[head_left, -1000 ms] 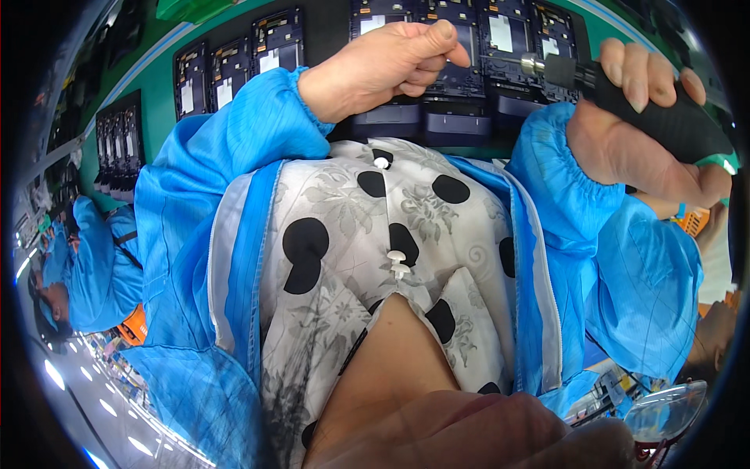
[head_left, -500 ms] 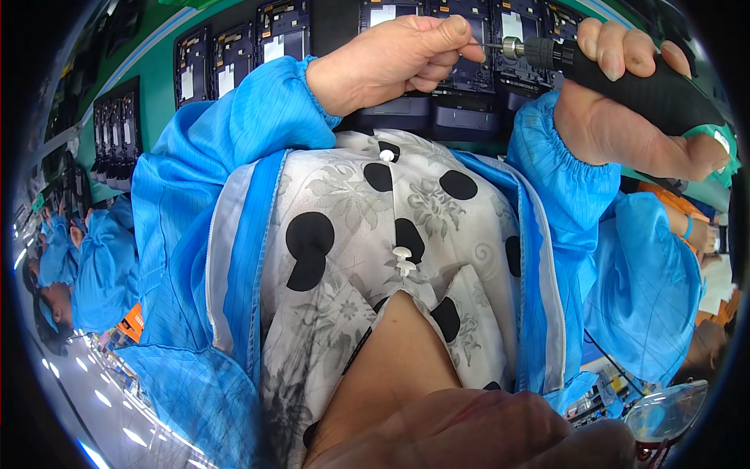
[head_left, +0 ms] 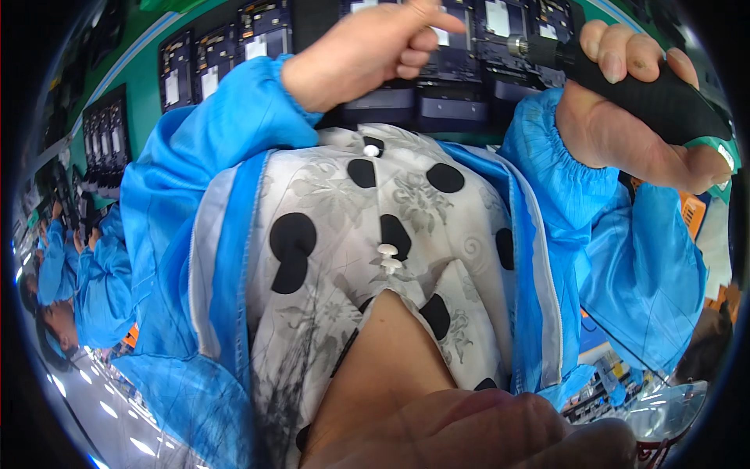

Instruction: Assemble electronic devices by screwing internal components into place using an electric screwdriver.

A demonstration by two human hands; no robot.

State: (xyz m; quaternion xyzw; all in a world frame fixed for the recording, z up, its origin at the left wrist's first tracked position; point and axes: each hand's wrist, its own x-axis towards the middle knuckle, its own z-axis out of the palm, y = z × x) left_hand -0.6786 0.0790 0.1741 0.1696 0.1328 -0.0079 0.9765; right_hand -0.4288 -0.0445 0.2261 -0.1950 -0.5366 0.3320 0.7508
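My right hand (head_left: 625, 102) is wrapped round a black electric screwdriver (head_left: 648, 98) with a green end. Its metal nose (head_left: 516, 45) points left over the dark housings. To the left of that nose is my left hand (head_left: 375, 51), apart from it. Three of its fingers curl into the palm and the index finger reaches toward the screwdriver. The top frame edge partly cuts off the thumb, and whatever the curled fingers hold is hidden. Beneath both hands lies a row of dark blue device housings (head_left: 449, 59) with white labels and small parts inside.
More housings (head_left: 217, 66) lie at the left on the green work surface (head_left: 148, 59). Another stack of them (head_left: 105, 133) stands at the far left. People in blue sleeves sit on both sides, one close at the right (head_left: 644, 273).
My left hand has moved left and up, away from the screwdriver's tip, where its thumb and index finger were pinched. The right hand with the screwdriver has hardly moved.
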